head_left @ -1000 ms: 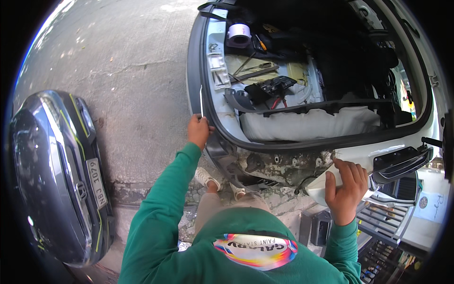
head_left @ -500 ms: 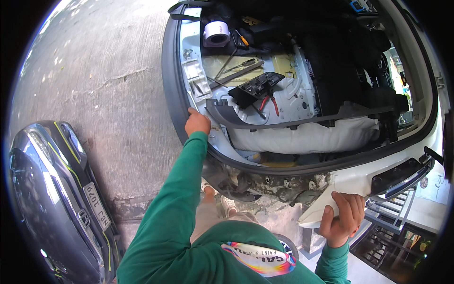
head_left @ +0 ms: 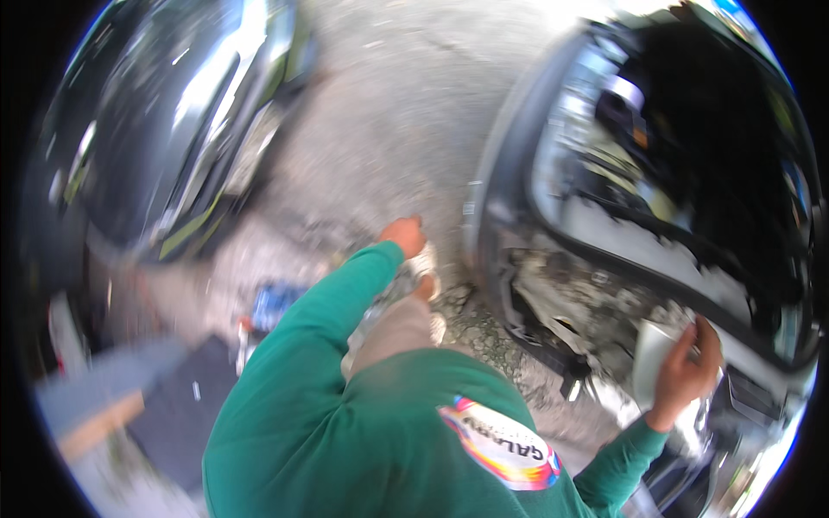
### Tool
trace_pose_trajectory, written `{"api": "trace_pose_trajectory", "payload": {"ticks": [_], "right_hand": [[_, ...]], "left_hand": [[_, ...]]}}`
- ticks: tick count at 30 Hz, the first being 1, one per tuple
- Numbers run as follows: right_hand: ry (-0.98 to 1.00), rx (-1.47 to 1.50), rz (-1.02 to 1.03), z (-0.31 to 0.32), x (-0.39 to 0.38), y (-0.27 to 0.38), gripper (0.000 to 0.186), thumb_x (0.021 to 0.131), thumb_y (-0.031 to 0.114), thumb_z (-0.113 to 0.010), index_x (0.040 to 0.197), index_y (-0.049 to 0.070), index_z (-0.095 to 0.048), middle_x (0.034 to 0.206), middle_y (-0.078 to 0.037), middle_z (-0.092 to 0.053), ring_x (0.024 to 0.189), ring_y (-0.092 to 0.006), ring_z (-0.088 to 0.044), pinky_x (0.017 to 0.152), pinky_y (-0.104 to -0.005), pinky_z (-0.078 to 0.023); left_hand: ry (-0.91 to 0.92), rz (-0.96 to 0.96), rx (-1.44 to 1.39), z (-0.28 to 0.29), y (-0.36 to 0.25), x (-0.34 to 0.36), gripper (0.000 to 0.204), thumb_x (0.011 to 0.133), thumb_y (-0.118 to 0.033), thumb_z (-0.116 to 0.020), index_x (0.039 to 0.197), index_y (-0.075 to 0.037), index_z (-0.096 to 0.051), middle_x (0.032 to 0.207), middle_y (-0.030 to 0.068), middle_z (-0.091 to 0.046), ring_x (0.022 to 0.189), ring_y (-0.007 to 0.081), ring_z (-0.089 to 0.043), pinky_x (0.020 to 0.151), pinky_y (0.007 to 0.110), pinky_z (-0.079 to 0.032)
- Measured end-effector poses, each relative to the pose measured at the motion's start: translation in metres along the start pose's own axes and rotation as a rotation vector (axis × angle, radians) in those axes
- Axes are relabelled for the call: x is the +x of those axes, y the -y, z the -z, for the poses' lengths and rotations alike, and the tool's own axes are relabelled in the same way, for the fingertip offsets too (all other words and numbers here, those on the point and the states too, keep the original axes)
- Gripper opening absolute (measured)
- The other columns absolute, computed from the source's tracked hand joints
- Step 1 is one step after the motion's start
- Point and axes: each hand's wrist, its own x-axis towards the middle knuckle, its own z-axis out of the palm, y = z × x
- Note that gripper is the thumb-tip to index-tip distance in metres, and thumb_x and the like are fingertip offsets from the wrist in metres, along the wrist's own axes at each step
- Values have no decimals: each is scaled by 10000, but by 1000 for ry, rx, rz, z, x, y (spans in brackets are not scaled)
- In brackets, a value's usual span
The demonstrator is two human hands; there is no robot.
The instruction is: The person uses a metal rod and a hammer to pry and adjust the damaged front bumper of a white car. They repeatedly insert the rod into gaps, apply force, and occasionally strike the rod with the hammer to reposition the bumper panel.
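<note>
My left hand (head_left: 403,236) is off the car, in the air above my shoe and the pavement. Motion smears its fingers, so their pose cannot be made out. At the right, my right hand (head_left: 689,373) grips the edge of a white body panel (head_left: 653,352) at the car's rear corner, thumb and fingers bent over it. Beside the panel, the bare rear section (head_left: 570,302) looks dirty and rough. Above it lies the open rear of the car, edged by a dark rubber seal (head_left: 596,250).
A dark car (head_left: 164,129) with yellow-green trim stands at the upper left. Grey pavement (head_left: 389,112) runs between the two cars. A blue object (head_left: 276,304), too blurred to name, lies left of my arm, near dark and grey flat panels (head_left: 194,406).
My left hand has let go of the car's rear opening edge and moved away from it. The view has swung left, bringing more ground into sight. My right hand stays on the white panel.
</note>
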Motion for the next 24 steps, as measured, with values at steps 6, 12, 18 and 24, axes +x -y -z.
{"api": "trace_pose_trajectory", "payload": {"ticks": [6,12,18,24], "right_hand": [[105,-176,-75,3,-14,-10,421,1044,420,-586,1205,64,-741,1171,-131,-748,1062,-333,-704,907,-397,-542],[152,-315,30,28,-22,49,390,1044,361,-533,1201,46,-700,1169,-167,-716,1087,-368,-664,930,-464,-514],[-302,-462,574,-22,-44,35,327,975,360,-643,1066,53,-709,1014,-158,-715,964,-350,-693,822,-515,-546],[983,41,605,-134,-180,264,358,936,231,-690,1214,7,-673,1121,-188,-730,1010,-354,-711,892,-435,-554]], "left_hand": [[215,603,-420,-164,164,-257,1023,897,-701,-607,1538,65,-386,1516,308,-482,1410,405,-493,1174,450,-391],[-118,524,-818,-169,195,-370,998,895,-688,-636,1518,61,-420,1489,302,-513,1391,406,-512,1169,419,-392],[-356,590,-1110,-198,316,-358,661,876,-512,-767,1299,-15,-663,1158,224,-734,1090,350,-700,980,401,-532],[-502,902,-960,-311,492,-393,487,865,-406,-761,1191,-46,-729,1118,212,-747,1071,367,-709,973,430,-541]]}}
